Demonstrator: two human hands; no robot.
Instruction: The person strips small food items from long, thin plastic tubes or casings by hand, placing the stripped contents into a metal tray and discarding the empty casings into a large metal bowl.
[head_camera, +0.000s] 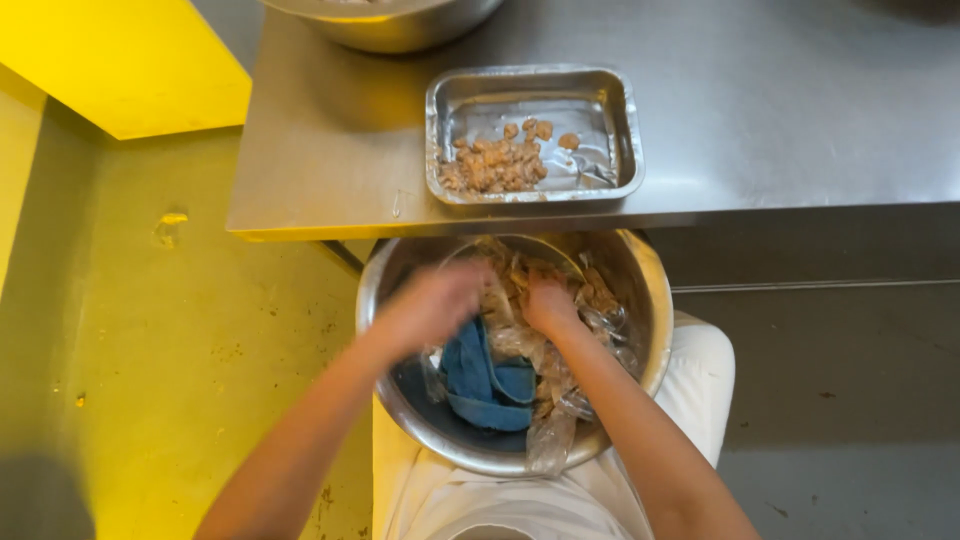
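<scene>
While your blurred left hand (430, 305), grip unclear, and right hand (548, 303) grasping clear crumpled plastic wrap (555, 420) work in the round steel bowl (650, 290), a blue cloth (485, 380) lies beneath.

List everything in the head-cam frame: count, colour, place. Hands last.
Steel table: 1, grey metal, across the top of the view.
Rectangular tray: 1, shiny metal, on the table near its front edge.
Brown pieces: a small pile, brownish, in the tray's left half.
Large bowl: 1, metal, on the person's lap below the table edge.
Clear plastic bag: at least 1, crumpled, in the large bowl with brownish contents.
Blue cloth: 1, blue, in the large bowl.
Second bowl: 1, metal, top edge, partly cut off.
Floor: yellow at left, grey at right.
Left hand: blurred, over the large bowl.
Right hand: in the large bowl, on the bag.
</scene>
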